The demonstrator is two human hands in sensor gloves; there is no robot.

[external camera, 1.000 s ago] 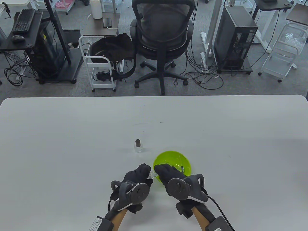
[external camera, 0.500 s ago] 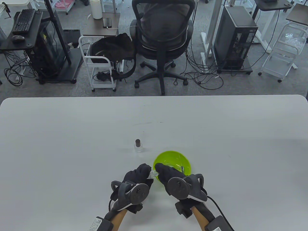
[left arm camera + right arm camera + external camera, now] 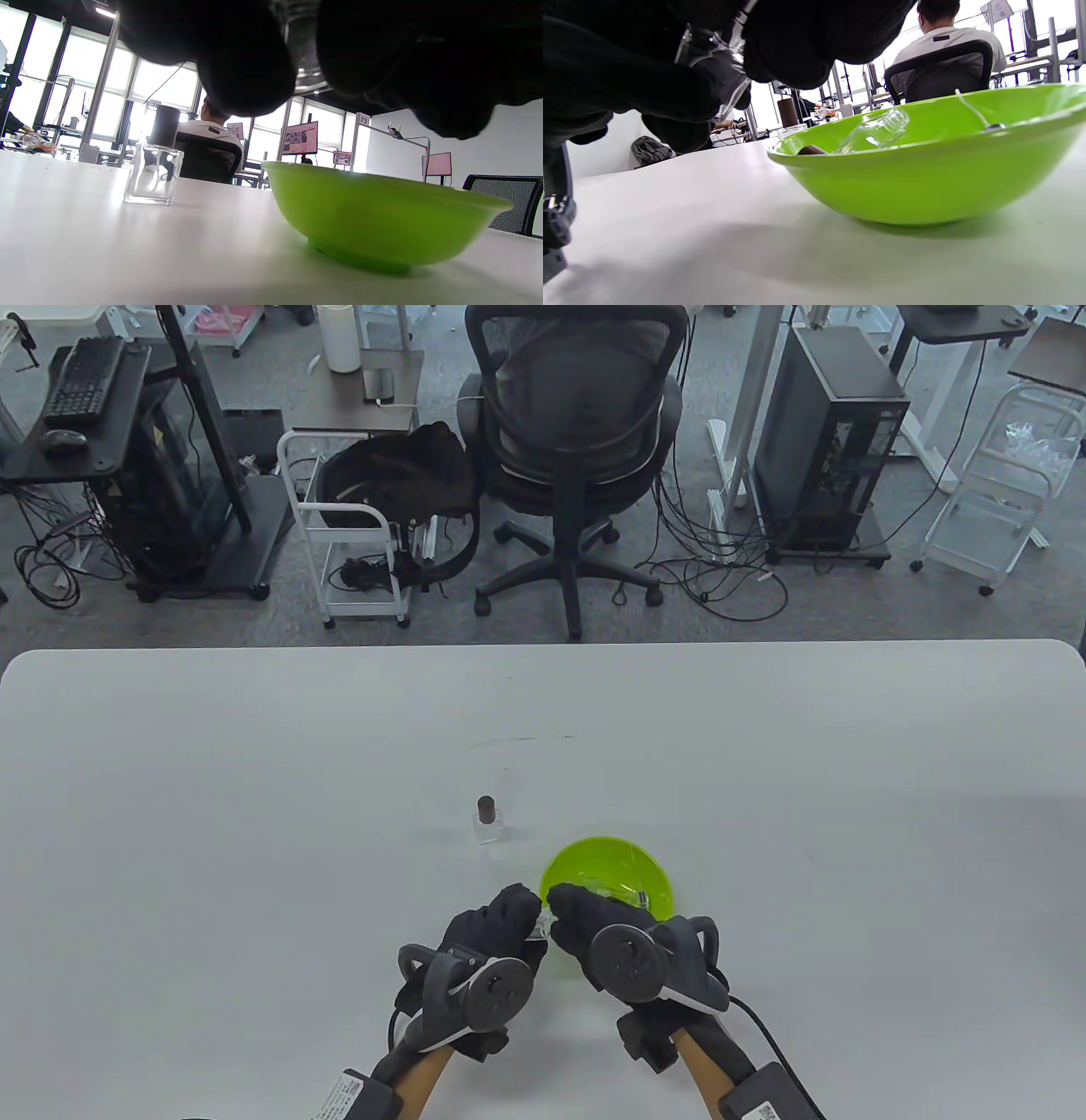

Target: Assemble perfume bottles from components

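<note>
— Where's the clear bottle (image 3: 540, 918)?
— Pinched between the left hand (image 3: 492, 931) and right hand (image 3: 594, 920), at the green bowl's (image 3: 657, 891) eight o'clock.
— The capped bottle (image 3: 488, 820)?
— Upright, at the bowl's ten o'clock.

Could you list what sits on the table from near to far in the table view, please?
Left hand and right hand nearest, level with each other → green bowl → capped glass perfume bottle farthest.

Lime-green bowl (image 3: 624, 865), black gloves (image 3: 496, 925), clear bottle (image 3: 488, 824) with dark-brown cap (image 3: 486, 808).
</note>
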